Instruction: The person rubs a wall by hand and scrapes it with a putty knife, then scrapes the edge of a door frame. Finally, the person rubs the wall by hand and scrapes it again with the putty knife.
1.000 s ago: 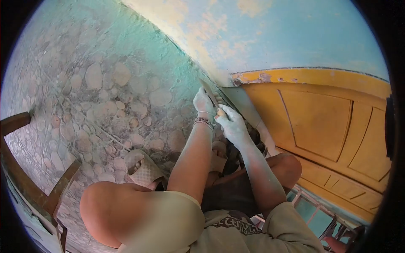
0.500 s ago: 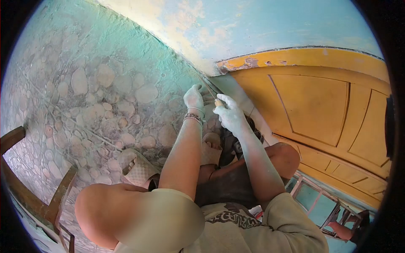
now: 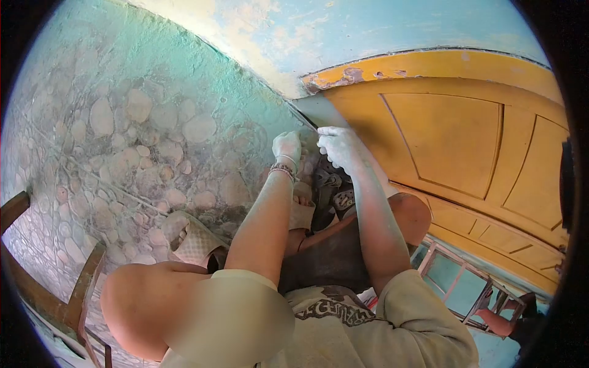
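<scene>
A yellow door point(image 3: 466, 147) with raised panels fills the right side, its top edge chipped where it meets the pale blue wall point(image 3: 368, 30). To the left spreads a pebble-patterned floor point(image 3: 135, 141) tinted green with dust. A wooden chair point(image 3: 55, 288) stands at the lower left edge, and a ladder frame point(image 3: 457, 285) shows at the lower right below the door. A sandal point(image 3: 193, 242) lies on the floor just beside the person's bent knee, and a second sandal point(image 3: 302, 214) sits on the foot between the 2 forearms.

Both arms reach forward from the crouched body to the corner where floor, wall and door frame meet. The left hand point(image 3: 287, 147), dusted white and wearing bracelets at the wrist, is curled closed with its knuckles up, right at the seam. The right hand point(image 3: 340, 147), also dusted, is bent over with fingers folded around a thin scraper point(image 3: 305, 121), whose blade lies along the seam. Whether the left hand touches the scraper cannot be told.
</scene>
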The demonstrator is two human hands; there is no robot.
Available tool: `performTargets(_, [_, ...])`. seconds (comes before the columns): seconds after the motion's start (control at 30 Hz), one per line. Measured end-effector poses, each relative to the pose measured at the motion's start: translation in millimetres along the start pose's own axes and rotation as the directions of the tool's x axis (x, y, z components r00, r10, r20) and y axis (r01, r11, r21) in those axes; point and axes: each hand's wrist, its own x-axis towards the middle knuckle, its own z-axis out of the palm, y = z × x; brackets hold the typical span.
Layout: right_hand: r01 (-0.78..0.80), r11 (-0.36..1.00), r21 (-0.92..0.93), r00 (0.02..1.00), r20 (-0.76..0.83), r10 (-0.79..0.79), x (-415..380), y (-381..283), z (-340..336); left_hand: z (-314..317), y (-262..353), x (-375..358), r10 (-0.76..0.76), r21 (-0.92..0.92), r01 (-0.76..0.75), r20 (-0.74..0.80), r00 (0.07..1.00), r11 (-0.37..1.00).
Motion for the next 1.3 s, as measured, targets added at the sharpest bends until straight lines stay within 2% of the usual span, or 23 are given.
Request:
performTargets(0.13, [0.141, 0.967, -0.213, 0.984, -0.076, -0.16, 11, 11, 15, -2, -7, 11, 0.042, 0.025, -0.042, 0.021, 0.999, 0.999])
performTargets(0.2, [0.239, 0.912, -0.333, 0.96, -0.061, -0.273, 9, 12, 25, -11, -22, 40, 0.225, 0.113, -0.224, 0.001, 0.974, 0.968])
performTargets(0.23, [0.194, 0.888, -0.417, 0.966, -0.074, -0.246, 1, 4, 27, -11, -26, 49, 0.313, 0.16, -0.309, 0.0, 0.95, 0.938])
performTargets(0.33, [0.225, 0.938, -0.262, 0.967, -0.058, -0.248, -5, 6, 20, -12, -22, 41, 0.235, 0.175, -0.201, -0.207, 0.95, 0.964])
performTargets(0.37, [0.257, 0.935, -0.245, 0.956, -0.078, -0.283, -8, 2, 16, -14, -21, 40, 0.231, 0.178, -0.194, -0.213, 0.949, 0.965])
performTargets(0.47, [0.147, 0.945, -0.292, 0.974, -0.121, -0.189, -8, -13, 8, -14, -15, 33, 0.214, 0.193, -0.172, -0.222, 0.951, 0.966])
performTargets(0.5, [0.15, 0.934, -0.325, 0.959, -0.183, -0.218, 3, -4, 12, -13, -12, 29, 0.186, 0.162, -0.151, -0.235, 0.954, 0.975])
performTargets(0.57, [0.158, 0.942, -0.296, 0.967, -0.149, -0.208, -2, 4, 11, -12, -10, 22, 0.125, 0.099, -0.102, -0.256, 0.959, 0.99])
performTargets(0.67, [0.183, 0.957, -0.227, 0.972, -0.103, -0.211, -11, 2, 9, -21, -4, 12, 0.403, 0.447, -0.253, -0.282, 0.871, 0.858])
performTargets(0.77, [0.114, 0.969, -0.218, 0.988, -0.079, -0.134, -14, -8, 7, -25, 9, -3, 0.546, 0.612, -0.307, -0.25, 0.799, 0.729])
performTargets(0.83, [0.131, 0.942, -0.309, 0.988, -0.038, -0.149, -8, -1, 7, -26, 8, 2, 0.488, 0.562, -0.28, -0.26, 0.833, 0.778])
performTargets(0.87, [0.193, 0.9, -0.39, 0.979, 0.01, -0.206, 4, 12, 10, -26, 7, 4, 0.458, 0.535, -0.265, -0.267, 0.848, 0.802])
performTargets(0.93, [0.099, 0.93, -0.354, 0.995, 0.028, -0.096, 15, 6, 10, -26, 4, 7, 0.447, 0.535, -0.252, -0.273, 0.852, 0.807])
performTargets(1.0, [-0.229, 0.968, -0.103, 0.972, 0.023, 0.233, 20, -27, 17, -24, -1, 15, 0.433, 0.522, -0.245, -0.274, 0.859, 0.817])
performTargets(1.03, [-0.149, 0.986, -0.076, 0.988, 0.031, 0.152, 31, -28, 20, -25, -5, 20, 0.424, 0.512, -0.242, -0.275, 0.863, 0.824])
performTargets(1.13, [-0.016, 0.923, -0.384, 0.983, 0.161, 0.084, 27, -62, 30, -29, -6, 21, 0.449, 0.491, -0.275, -0.281, 0.848, 0.826])
performTargets(1.17, [0.181, 0.781, -0.598, 0.966, 0.257, -0.028, 23, -63, 38, -27, -5, 19, 0.466, 0.484, -0.297, -0.277, 0.84, 0.823])
performTargets(1.2, [0.488, 0.311, -0.816, 0.873, 0.453, -0.181, 14, -69, 44, -26, -1, 9, 0.452, 0.48, -0.292, -0.26, 0.853, 0.827])
performTargets(1.23, [0.52, 0.456, -0.722, 0.849, 0.382, -0.365, 42, -26, 60, -28, 10, -9, 0.436, 0.475, -0.285, -0.245, 0.866, 0.832])
performTargets(1.27, [0.499, 0.562, -0.66, 0.863, 0.321, -0.39, 47, -13, 62, -30, 17, -18, 0.422, 0.468, -0.279, -0.234, 0.876, 0.838])
performTargets(1.3, [0.482, 0.655, -0.582, 0.873, 0.258, -0.413, 32, -23, 60, -30, 12, -7, 0.489, 0.521, -0.312, -0.244, 0.837, 0.794])
